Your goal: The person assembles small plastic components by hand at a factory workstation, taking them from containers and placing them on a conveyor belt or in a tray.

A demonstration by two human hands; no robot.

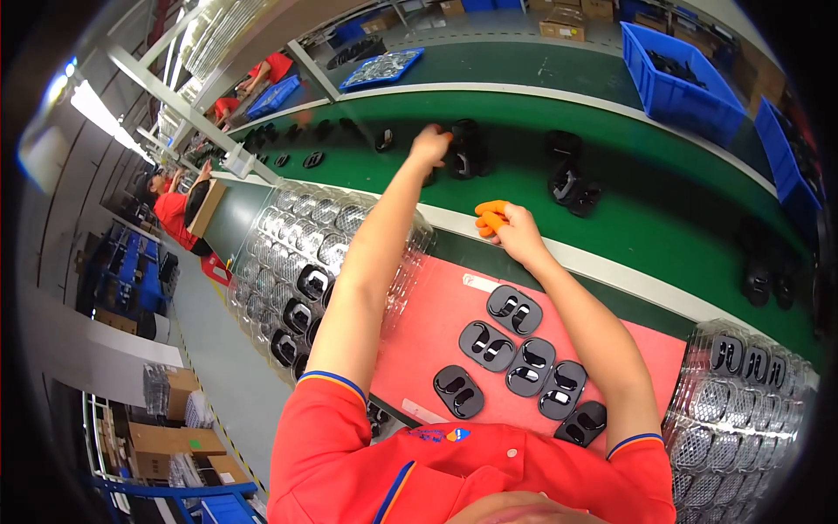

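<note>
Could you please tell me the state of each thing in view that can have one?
Left hand: extended over the green belt, grip unclear.
Right hand: fingers curled.
Rounded grey pieces: lying on the pink mat.
Left clear tray stack: partly filled.
Right clear tray stack: partly filled.
Blue bin: open-topped, holding dark parts.

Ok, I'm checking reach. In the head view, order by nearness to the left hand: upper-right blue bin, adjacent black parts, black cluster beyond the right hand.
1. Black parts, at its right
2. Black cluster, farther right
3. Blue bin, upper right
</note>
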